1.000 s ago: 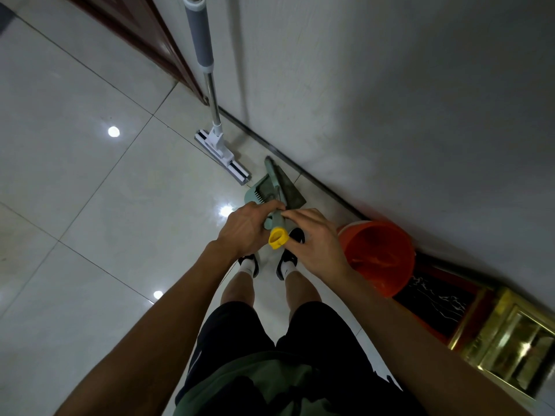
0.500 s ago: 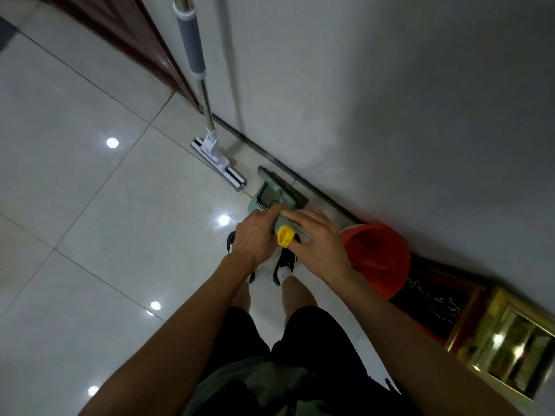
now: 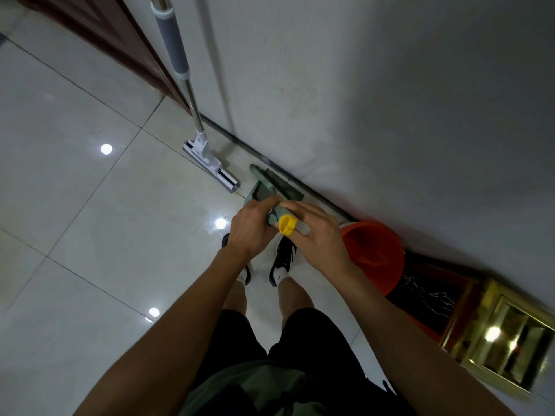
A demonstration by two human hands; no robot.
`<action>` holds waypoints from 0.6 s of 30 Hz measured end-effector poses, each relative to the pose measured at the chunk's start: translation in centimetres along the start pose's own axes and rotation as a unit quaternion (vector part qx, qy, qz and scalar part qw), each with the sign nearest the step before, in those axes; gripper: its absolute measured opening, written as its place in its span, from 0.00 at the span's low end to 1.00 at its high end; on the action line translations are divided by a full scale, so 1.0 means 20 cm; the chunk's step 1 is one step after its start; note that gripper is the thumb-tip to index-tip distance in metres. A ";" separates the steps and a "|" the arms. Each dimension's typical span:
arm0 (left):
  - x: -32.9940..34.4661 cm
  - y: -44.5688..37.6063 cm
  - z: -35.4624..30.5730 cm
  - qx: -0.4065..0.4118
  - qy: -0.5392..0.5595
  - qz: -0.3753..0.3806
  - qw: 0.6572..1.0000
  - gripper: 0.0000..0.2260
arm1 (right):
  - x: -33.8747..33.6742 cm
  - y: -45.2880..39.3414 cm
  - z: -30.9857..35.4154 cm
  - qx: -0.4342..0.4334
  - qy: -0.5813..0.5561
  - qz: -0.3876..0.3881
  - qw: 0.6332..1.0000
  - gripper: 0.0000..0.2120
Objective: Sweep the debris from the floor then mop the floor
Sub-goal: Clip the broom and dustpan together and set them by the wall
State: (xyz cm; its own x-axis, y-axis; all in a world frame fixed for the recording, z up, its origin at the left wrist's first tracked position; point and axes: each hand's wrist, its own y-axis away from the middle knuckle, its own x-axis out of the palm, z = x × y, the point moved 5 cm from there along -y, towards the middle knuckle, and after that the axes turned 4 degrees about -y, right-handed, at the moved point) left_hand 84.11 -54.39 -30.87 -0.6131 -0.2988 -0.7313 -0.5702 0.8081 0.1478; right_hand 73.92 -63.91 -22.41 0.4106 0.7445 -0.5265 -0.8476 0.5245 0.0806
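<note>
A green broom and dustpan set [image 3: 271,184] stands on the floor by the wall, just ahead of my feet. Its green handle ends in a yellow cap [image 3: 287,225]. My left hand [image 3: 251,229] grips the handle just below the cap. From the right, my right hand [image 3: 321,239] holds the same handle top, with fingers above and below the cap. A flat mop [image 3: 211,163] with a white head and grey-sleeved metal pole leans against the wall to the left.
An orange bucket [image 3: 372,254] sits against the wall right of my feet. Beyond it stand a dark red marble-topped base [image 3: 426,298] and a gold-framed object [image 3: 510,343]. A brown door [image 3: 99,34] lies far left. Glossy white tiles [image 3: 90,220] spread to the left.
Both hands stay on the handle top. The broom and dustpan set has shifted slightly nearer the wall, and my right fingers now reach further round the yellow cap.
</note>
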 end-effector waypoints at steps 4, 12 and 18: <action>0.00 0.02 0.02 0.002 -0.001 0.010 1.000 0.19 | 0.00 0.02 0.00 0.017 -0.017 -0.008 1.000 0.17; 0.01 0.01 0.03 -0.001 0.005 0.026 1.000 0.20 | 0.01 0.02 -0.01 0.009 -0.027 -0.012 1.000 0.18; 0.00 -0.01 0.04 0.010 0.011 0.052 0.999 0.22 | 0.01 0.02 -0.04 0.010 -0.028 -0.013 0.999 0.18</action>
State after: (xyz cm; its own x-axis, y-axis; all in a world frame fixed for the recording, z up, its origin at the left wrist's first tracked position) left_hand 84.63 -54.23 -31.37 -0.6803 -0.2226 -0.6983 -0.4913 0.8455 0.2091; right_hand 73.47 -63.86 -23.21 0.4517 0.7522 -0.4797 -0.8295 0.5521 0.0847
